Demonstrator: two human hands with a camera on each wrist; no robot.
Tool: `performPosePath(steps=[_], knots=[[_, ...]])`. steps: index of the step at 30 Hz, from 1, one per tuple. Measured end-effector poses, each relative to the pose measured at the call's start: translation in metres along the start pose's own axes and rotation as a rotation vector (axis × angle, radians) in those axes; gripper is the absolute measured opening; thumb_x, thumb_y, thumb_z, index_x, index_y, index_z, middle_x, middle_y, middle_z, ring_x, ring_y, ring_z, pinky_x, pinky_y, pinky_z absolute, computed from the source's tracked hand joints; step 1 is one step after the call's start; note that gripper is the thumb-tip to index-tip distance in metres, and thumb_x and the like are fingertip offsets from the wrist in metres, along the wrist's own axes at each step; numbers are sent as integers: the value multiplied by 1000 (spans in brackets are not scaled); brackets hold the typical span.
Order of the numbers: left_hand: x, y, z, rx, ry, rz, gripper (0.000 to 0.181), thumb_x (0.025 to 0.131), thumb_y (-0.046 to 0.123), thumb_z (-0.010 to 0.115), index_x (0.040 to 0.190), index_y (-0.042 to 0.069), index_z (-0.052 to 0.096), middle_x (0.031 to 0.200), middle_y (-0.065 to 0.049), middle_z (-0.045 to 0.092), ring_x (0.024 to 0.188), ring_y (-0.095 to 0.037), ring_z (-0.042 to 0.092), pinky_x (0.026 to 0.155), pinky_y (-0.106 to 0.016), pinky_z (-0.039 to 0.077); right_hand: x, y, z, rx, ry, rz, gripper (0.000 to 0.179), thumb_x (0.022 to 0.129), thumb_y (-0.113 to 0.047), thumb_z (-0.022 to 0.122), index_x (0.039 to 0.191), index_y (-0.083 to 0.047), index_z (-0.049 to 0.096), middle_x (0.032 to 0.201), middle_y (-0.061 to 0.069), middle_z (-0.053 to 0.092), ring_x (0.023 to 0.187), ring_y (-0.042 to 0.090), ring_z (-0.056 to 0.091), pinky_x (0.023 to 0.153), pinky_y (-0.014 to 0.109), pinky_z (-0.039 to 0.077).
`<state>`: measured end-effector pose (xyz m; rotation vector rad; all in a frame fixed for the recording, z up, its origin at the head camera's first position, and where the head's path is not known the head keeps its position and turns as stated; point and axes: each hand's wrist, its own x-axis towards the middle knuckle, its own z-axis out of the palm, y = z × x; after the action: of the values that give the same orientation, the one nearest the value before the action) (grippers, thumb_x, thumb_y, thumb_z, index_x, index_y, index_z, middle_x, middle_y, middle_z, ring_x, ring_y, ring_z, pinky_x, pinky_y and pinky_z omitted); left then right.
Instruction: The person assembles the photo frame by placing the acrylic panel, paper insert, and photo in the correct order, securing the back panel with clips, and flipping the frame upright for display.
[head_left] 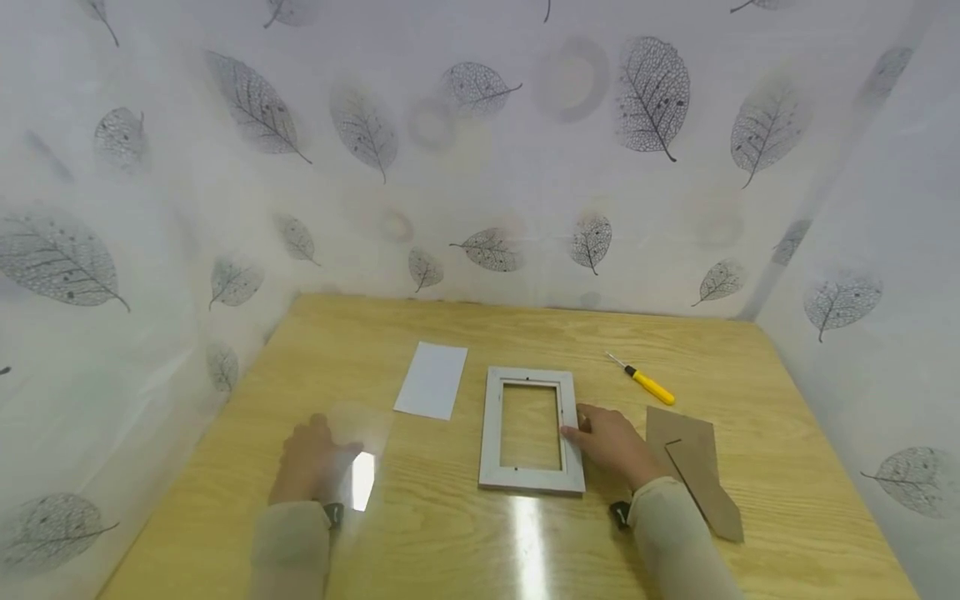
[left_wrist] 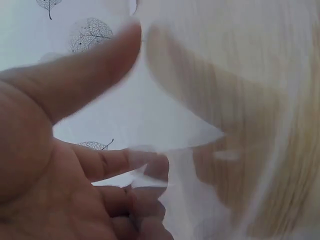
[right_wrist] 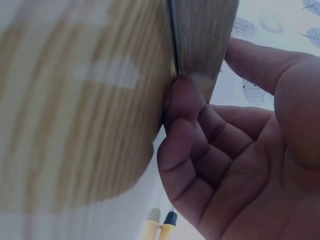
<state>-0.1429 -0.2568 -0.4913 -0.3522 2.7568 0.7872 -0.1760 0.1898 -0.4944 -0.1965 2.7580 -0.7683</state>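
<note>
Frame [head_left: 491,429] pinched at edge by right hand [head_left: 611,442]; left hand [head_left: 313,458] at clear sheet [head_left: 372,433], can't tell grip. Positioning, seemingly; next calls for gentle edge handling.

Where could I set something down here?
The table's back-left corner, left of the white paper, looks bare; so does the strip behind the frame. Crowded: right of the frame, with the right hand, screwdriver and cardboard.

white rectangular frame [head_left: 491,433], open centre, on wooden table [head_left: 442,533]; clear sheet [head_left: 366,461] leftward.
</note>
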Motion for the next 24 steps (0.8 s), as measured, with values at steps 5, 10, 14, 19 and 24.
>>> performPosePath(steps=[5,10,14,19,24], knots=[[1,1,-3,-68,-63,-19,74,97,25,57,144,-14,15,138,-45,28,124,-60,32,98,-67,30,4,2,0,9,4,-14,61,96,-39,61,139,2,49,102,10,67,91,22,62,82,48,50],[-6,0,-4,-106,-68,36,70,102,30,45,147,-12,12,141,-42,28,127,-59,29,101,-66,26,5,3,0,8,2,-8,62,95,-40,62,140,2,48,101,8,67,90,20,61,82,47,49],[-4,-1,-6,-143,-75,52,67,103,32,40,147,-12,15,140,-39,34,127,-57,33,101,-65,28,4,2,-1,12,-1,-3,63,95,-40,61,140,2,48,102,9,67,92,20,61,84,48,49],[-4,1,-10,-156,-74,75,56,104,24,38,144,-12,25,133,-39,42,122,-55,41,98,-64,33,4,3,0,21,4,-4,62,96,-41,61,140,2,48,104,9,67,93,21,61,85,49,48],[-7,3,-13,-141,-45,113,46,103,15,34,141,-11,33,134,-37,43,122,-52,42,99,-63,33,4,5,1,33,-1,4,61,96,-40,60,140,2,48,105,11,66,93,22,60,85,49,48]])
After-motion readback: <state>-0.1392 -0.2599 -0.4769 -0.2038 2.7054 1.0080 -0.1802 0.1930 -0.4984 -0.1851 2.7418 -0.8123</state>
